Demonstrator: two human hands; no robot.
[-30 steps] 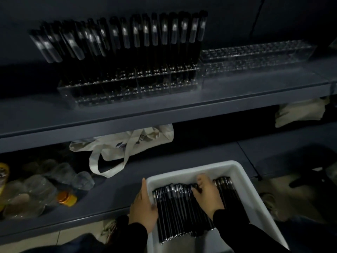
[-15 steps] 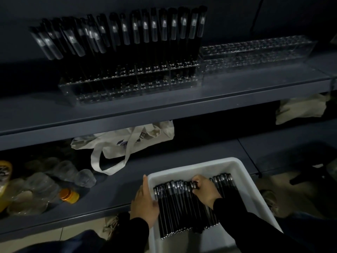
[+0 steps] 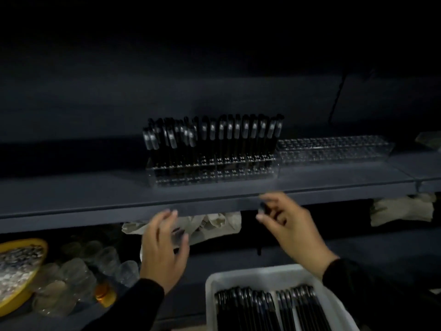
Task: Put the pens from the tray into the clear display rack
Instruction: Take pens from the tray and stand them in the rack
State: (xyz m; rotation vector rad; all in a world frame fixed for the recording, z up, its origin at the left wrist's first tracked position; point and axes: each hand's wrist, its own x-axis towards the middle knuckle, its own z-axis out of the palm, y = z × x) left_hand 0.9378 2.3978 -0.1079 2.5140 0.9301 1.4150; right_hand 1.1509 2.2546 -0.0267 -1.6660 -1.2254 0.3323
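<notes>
Both hands have left the tray since the earlier frame and risen toward the shelf edge; the view has tipped up with them.

Item in hand: one dark pen (image 3: 262, 212), blurred, hanging roughly upright from the right hand (image 3: 290, 225), pinched near its top between thumb and forefinger. Position: below and in front of the clear display rack (image 3: 214, 172), level with the shelf (image 3: 95, 199) lip, not yet over any slot.

Left hand (image 3: 164, 247): fingers spread and relaxed, grip wide, holding nothing, lower left of the rack.

Stock remaining: pens (image 3: 269, 309) lying side by side in the white tray (image 3: 238, 274), well below the rack.

Rack: back rows filled with upright pens; front rows appear open, though blur prevents counting holes. A second clear rack (image 3: 334, 149), with no pens in it, touches its right end.

Handling advice, as judgement: raise the pen clear of the shelf lip before moving inward; bring it vertical above a front hole, tip down, and lower it straight. Steadying the rack wall with the free left hand would likely stop the light acrylic sliding back. Avoid brushing the standing pens behind, which lean and may topple.

Also present below the rack: cloth bag (image 3: 210, 225), clear cups (image 3: 95, 261), yellow bowl (image 3: 21, 271).
</notes>
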